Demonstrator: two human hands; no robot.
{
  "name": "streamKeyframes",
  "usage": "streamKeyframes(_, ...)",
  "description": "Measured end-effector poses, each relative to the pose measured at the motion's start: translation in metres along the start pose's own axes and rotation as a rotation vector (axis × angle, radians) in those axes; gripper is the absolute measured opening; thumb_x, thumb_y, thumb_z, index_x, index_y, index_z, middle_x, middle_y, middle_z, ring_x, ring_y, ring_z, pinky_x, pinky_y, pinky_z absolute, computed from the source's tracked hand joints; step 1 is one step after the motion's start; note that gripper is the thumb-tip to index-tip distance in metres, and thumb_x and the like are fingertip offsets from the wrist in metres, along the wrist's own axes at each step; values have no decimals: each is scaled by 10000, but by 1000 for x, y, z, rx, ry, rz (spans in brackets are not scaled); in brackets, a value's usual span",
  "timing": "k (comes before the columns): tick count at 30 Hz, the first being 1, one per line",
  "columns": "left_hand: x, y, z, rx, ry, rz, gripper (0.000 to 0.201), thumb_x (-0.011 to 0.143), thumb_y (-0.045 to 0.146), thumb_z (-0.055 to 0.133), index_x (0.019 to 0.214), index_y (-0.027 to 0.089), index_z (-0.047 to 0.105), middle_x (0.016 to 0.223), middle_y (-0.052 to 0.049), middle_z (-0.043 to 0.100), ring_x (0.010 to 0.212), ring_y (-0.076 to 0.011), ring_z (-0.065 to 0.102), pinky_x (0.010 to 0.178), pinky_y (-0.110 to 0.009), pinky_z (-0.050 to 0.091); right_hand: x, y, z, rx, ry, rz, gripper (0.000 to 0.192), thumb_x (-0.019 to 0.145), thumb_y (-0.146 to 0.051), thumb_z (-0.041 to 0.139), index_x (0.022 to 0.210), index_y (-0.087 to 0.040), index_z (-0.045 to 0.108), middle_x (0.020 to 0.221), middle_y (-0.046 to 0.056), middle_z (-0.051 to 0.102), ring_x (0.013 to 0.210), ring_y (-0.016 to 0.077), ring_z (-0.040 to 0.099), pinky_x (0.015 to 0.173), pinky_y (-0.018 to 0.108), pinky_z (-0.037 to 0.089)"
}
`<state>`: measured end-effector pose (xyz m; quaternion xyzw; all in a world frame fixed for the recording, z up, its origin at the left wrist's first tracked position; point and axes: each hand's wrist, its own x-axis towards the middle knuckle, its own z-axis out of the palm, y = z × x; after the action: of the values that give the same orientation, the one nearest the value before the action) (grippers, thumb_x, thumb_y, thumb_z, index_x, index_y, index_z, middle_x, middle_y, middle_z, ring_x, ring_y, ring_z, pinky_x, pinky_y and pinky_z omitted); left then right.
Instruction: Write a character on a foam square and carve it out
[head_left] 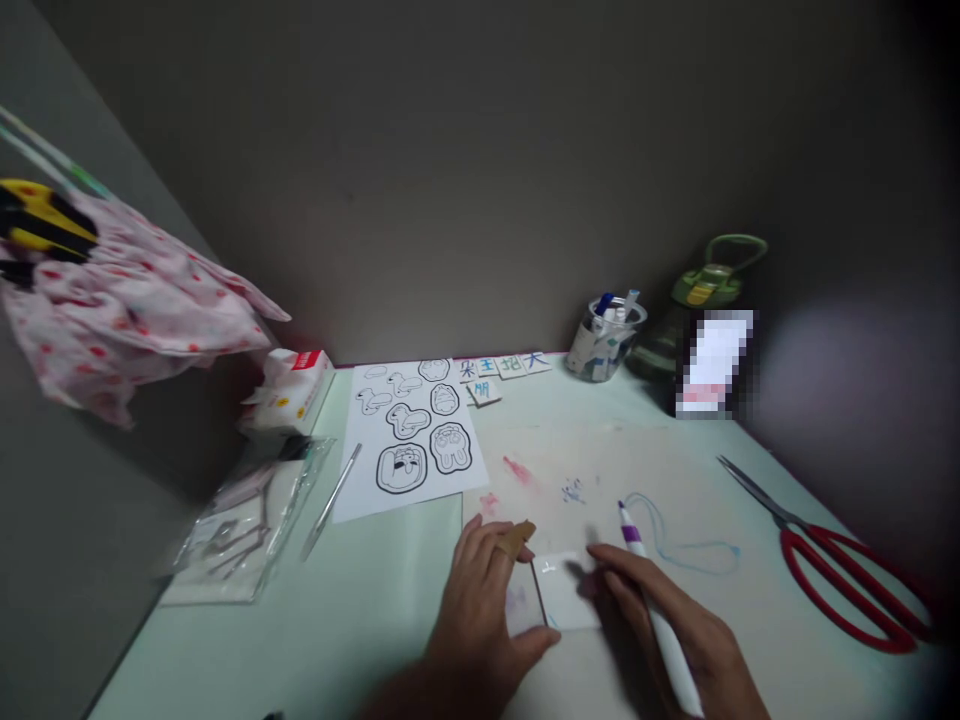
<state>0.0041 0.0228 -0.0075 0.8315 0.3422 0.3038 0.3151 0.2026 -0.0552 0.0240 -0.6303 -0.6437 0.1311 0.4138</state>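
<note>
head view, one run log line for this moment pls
left hand: steadies small white card | right hand: holds purple marker beside card | red scissors: far right | sticker sheet: behind

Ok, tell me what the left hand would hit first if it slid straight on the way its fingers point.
Probably nothing close: the left hand points up the table, across bare stained surface, toward the small character cards near the wall. Depth is hard to judge.

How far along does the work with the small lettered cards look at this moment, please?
Done: five lettered cards lie in a group at the back of the desk. In hand: the left hand steadies a small white card with one faint mark on it, while the right hand holds a purple-tipped marker beside it. Left: that card looks barely started; the sheet of outlined animals is uncut, and the red scissors lie untouched.
</note>
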Motion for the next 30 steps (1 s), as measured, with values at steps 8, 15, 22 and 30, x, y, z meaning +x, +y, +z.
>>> streamKeyframes(8, 1, 10, -10, -45, -48, -101, 855, 611, 116, 901, 1350, 156, 474, 1193, -114, 618, 1224, -324, 534, 1200, -629, 193, -2, 30, 5, -136, -41, -227, 650, 726, -6, 433, 1321, -233, 564, 1197, 110, 720, 1086, 260, 711, 833, 390, 625)
streamKeyframes(15, 4, 19, -13, -56, -33, -150, 817, 628, 112, 865, 1356, 157, 498, 1182, -97, 628, 1225, -313, 529, 1218, -564, 169, -2, 33, 8, -72, -63, -227, 673, 676, -3, 440, 1302, -221, 557, 1122, 110, 712, 1028, 252, 707, 836, 382, 597)
streamKeyframes(22, 3, 25, -15, -48, -17, -150, 770, 647, 106, 830, 1347, 136, 511, 1158, -96, 629, 1181, -310, 536, 1186, -553, 231, -2, 32, 9, -17, -84, -184, 649, 671, -26, 462, 1284, -210, 574, 1115, 112, 699, 1032, 253, 691, 865, 387, 567)
streamKeyframes(30, 2, 29, -17, -40, -6, -147, 747, 646, 102, 809, 1332, 172, 524, 1153, -84, 628, 1156, -299, 534, 1138, -518, 315, 0, 27, 5, -6, -120, -152, 626, 685, -24, 459, 1271, -218, 561, 1122, 111, 700, 1055, 257, 679, 891, 412, 551)
